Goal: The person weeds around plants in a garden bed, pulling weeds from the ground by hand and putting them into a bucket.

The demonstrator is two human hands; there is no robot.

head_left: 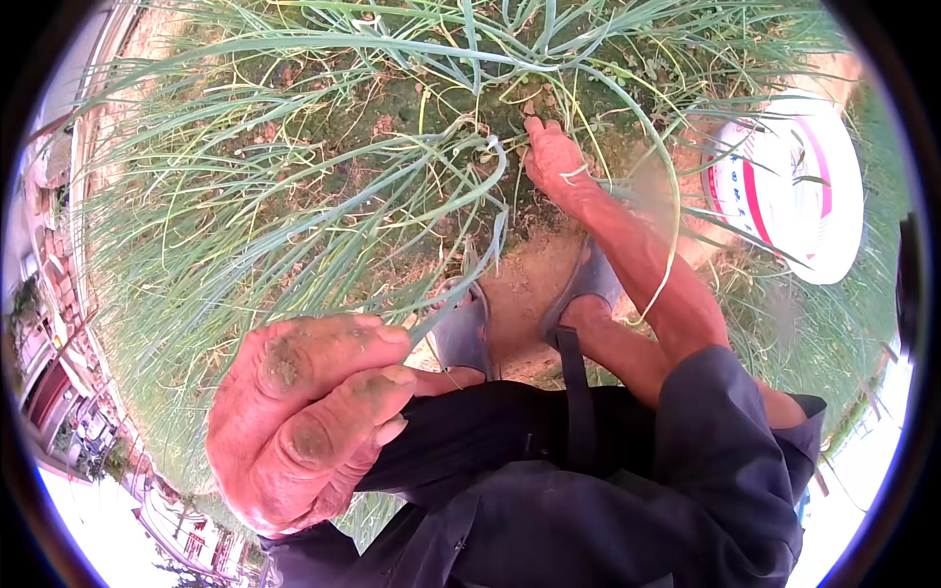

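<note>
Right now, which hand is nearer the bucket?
Right. The right hand is down near the soil, left of the bucket in view; the left hand is farther left, raised toward the camera.

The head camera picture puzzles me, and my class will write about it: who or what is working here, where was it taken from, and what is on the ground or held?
No machine is at work: these are a person's two bare hands. The camera is worn on the head, looking forward and down, so the person's own dark clothing and shoes show below. The left hand looks large because it is near the lens; its fingers are curled. The right hand reaches down among long green leaves growing from the soil. A white container with red bands is on the right. Whether either hand grips anything, I cannot tell.
</note>
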